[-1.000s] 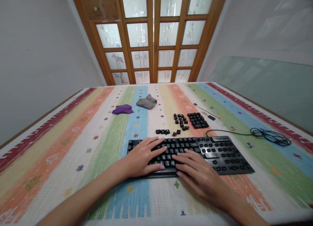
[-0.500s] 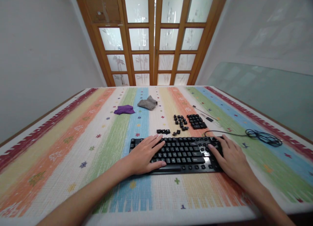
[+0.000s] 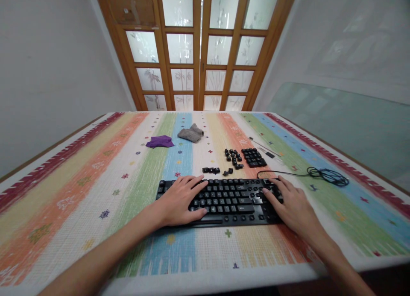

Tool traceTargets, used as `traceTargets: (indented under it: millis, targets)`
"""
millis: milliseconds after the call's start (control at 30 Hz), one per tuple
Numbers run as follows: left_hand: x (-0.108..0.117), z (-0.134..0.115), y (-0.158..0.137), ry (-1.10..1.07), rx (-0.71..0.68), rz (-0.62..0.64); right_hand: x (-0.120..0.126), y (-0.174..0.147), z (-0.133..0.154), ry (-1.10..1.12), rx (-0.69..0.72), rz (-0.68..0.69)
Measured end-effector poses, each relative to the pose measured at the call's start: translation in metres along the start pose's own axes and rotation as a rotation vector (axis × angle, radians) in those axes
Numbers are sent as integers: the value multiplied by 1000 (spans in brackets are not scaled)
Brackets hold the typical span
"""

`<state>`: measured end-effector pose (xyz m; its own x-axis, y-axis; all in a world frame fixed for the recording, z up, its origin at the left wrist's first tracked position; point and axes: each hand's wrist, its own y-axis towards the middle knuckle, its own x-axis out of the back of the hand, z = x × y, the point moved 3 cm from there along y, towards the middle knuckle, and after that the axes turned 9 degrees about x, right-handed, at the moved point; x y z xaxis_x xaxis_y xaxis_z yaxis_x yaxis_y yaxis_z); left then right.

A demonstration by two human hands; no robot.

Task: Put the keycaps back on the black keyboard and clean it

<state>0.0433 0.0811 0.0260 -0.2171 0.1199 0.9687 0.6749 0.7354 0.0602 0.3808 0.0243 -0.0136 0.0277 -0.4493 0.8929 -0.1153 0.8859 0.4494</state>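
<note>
A black computer keyboard [image 3: 224, 202] lies on the striped tablecloth, with bare key sockets showing on its right part and along its front row. Over its left part, my left hand [image 3: 181, 200] holds it, fingers reaching the back edge and thumb across the front keys. My right hand [image 3: 290, 202] grips the right end, thumb and index finger on top and the other fingers partly hidden. Just behind the keyboard are a short row of loose keycaps [image 3: 211, 170], a scattered group of keycaps [image 3: 233, 157] and a neat block of keycaps [image 3: 254, 158].
A coiled black cable [image 3: 329, 176] runs from the keyboard to the right. Thin tools [image 3: 269, 154] lie behind the keycap block. Farther back are a purple cloth [image 3: 160, 141] and a grey cloth [image 3: 191, 134]. Wooden doors [image 3: 196, 52] stand beyond the tablecloth [image 3: 131, 227].
The keyboard has slid left across the cloth with both my hands on it. Its coiled cable has been dragged left too. The view has shifted slightly.
</note>
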Motion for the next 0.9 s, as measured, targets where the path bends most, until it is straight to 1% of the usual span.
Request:
traceTargets:
  millis: [67,133,300,400,467,567,633,700,800,900]
  targets:
    - [1,3,-1,12,18,24,2,2,10,16,19,18]
    - [0,4,-1,14,32,21,3,3,20,23,40,33]
    - [-7,8,1,16,79,-43,8,7,38,9,118,47]
    - [-10,9,2,11,95,-71,14,16,46,39,156,24]
    - [-10,8,2,18,96,-76,18,28,55,112,181,-8]
    - [-11,6,3,54,94,-66,19,53,75,302,278,-49]
    - [-13,5,3,79,88,-59,14,73,90,469,377,-4]
    - [-14,5,3,88,79,-63,8,94,102,584,443,36]
    - [-15,6,3,87,71,-79,-2,122,113,637,506,85]
    - [-15,6,2,87,70,-87,-10,141,122,578,540,133]
